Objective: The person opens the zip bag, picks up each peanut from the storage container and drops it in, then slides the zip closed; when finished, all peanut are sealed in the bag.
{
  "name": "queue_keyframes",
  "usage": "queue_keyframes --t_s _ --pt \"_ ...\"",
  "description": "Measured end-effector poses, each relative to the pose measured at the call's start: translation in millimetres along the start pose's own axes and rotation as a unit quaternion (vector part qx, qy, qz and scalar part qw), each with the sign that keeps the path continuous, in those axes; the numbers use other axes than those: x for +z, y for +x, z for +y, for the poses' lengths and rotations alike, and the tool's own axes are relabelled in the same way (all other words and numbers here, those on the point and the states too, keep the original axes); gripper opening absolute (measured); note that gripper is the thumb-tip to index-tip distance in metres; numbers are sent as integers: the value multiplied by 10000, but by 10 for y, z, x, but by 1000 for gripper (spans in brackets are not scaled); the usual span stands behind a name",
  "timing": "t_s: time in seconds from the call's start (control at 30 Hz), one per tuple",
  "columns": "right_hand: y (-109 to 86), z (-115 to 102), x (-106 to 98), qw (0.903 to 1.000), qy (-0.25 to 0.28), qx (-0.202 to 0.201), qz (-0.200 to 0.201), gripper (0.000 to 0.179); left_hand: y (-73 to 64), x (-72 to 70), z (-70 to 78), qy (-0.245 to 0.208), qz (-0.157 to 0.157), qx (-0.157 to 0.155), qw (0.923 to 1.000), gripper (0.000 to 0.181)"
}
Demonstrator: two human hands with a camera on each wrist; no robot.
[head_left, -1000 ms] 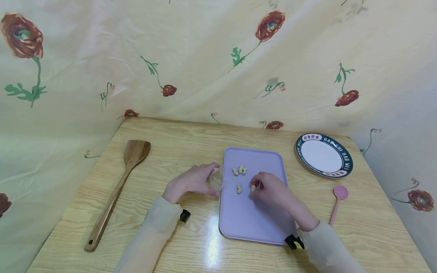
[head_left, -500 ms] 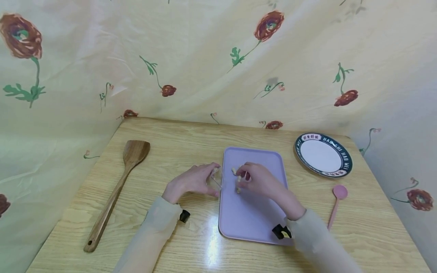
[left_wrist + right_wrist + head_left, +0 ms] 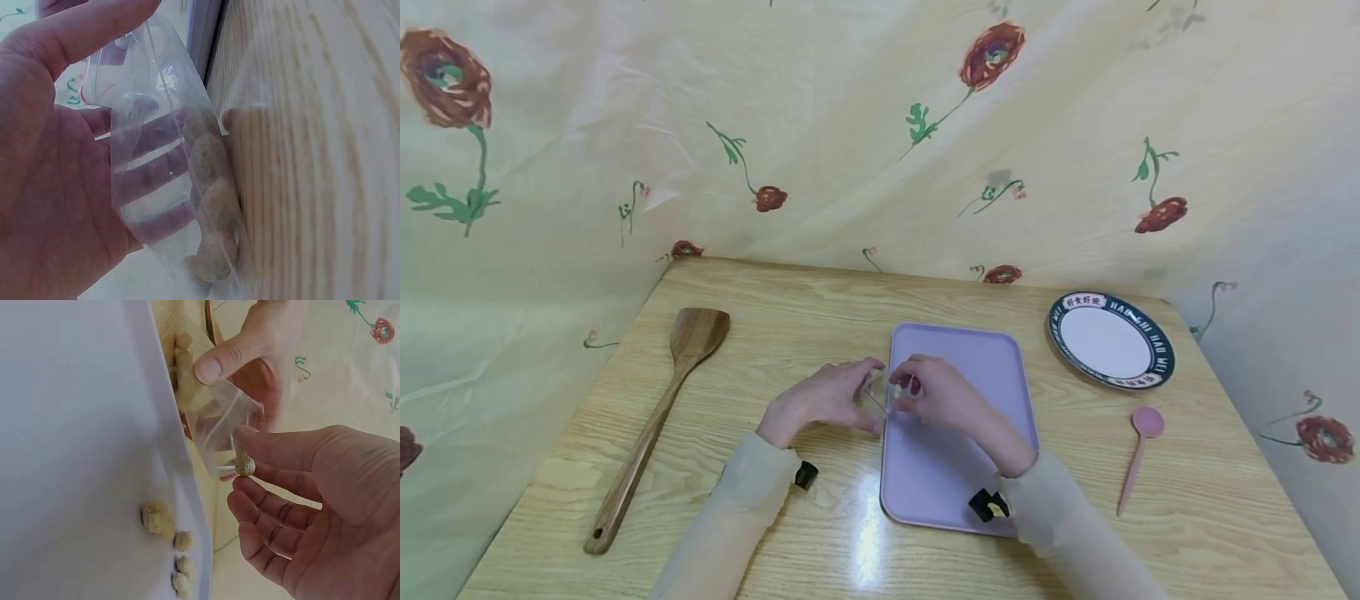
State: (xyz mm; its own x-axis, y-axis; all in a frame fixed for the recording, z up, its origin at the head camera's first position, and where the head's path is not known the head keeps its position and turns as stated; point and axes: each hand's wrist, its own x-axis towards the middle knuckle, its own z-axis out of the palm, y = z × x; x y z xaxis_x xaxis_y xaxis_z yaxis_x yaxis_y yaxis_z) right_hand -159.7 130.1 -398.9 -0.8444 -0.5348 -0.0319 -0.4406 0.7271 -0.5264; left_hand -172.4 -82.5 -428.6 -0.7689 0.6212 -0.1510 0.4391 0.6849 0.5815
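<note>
Left hand (image 3: 823, 396) and right hand (image 3: 946, 396) were held near each other. Wooden table (image 3: 820, 321) was partly covered by lilac tray (image 3: 936, 492). Wooden spatula (image 3: 683, 367) was laid well to left, rimmed plate (image 3: 1105, 343) to right. Clear plastic bag (image 3: 159, 140) was gripped by left thumb and fingers beside tray's left edge, bagged peanuts (image 3: 215, 203) seen inside. Pink spoon (image 3: 1147, 422) was set near plate. Single peanut (image 3: 244, 464) was pinched by right thumb and fingertips at bag's mouth; loose peanuts (image 3: 158, 520) were seen on tray.

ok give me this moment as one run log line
left hand: holds clear bag | right hand: pinches single peanut by the bag | in bag: bagged peanuts | on purple tray: loose peanuts
</note>
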Motion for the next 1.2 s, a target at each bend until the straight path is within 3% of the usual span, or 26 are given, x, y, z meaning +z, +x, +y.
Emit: queue_keyframes --t_s 1.2 --pt "3 -12 50 9998 185 -50 83 26 24 26 -19 174 38 40 9998 91"
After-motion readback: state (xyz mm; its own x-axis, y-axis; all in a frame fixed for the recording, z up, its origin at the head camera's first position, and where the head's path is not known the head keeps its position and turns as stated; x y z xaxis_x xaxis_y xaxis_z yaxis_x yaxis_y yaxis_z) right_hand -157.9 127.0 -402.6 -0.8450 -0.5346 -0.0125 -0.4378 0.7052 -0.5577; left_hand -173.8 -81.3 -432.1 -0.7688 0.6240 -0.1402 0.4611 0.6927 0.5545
